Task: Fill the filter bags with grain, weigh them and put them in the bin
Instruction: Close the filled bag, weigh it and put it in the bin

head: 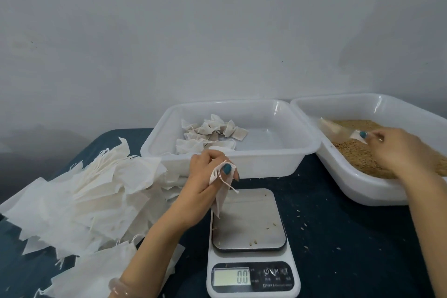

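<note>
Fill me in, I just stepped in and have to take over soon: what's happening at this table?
A person is packing grain into filter bags. The left hand holds an empty filter bag above the scale, which reads 0.0. The right hand holds a clear scoop in the grain tray. Several filled bags already lie in the middle bin, and a pile of empty bags waits on the left.
</note>
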A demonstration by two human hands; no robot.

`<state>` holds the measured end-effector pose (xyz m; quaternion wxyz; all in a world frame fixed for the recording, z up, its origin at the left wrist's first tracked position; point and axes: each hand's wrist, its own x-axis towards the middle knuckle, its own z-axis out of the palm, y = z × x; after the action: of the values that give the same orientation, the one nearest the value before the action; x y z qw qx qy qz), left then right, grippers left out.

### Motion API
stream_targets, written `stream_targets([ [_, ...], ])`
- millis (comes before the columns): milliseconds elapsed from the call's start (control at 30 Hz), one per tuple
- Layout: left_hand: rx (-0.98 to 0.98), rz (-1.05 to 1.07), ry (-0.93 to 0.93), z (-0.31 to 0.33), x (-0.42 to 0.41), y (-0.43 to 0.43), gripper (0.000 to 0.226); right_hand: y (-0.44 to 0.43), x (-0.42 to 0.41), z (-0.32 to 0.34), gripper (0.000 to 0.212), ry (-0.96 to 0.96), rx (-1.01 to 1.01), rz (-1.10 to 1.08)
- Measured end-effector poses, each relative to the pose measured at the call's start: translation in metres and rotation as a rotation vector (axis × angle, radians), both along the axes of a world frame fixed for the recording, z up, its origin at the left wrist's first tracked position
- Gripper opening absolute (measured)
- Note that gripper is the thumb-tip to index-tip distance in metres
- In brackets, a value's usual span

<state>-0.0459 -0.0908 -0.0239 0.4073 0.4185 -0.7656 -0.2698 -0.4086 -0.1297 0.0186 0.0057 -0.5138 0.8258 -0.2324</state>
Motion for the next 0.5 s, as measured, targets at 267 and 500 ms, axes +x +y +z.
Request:
stream_targets([
  [267, -0.042, -0.055, 0.015, -0.001, -0.008, -0.001, 0.034, -0.006, -0.004, -0.004, 0.032, 0.128, 0.392, -0.011],
  [500, -0.002, -0.104, 0.060, -0.003, -0.012, -0.002, 0.048, 0.012, 0.080, -0.003, 0.031, 0.189, -0.336, 0.427],
])
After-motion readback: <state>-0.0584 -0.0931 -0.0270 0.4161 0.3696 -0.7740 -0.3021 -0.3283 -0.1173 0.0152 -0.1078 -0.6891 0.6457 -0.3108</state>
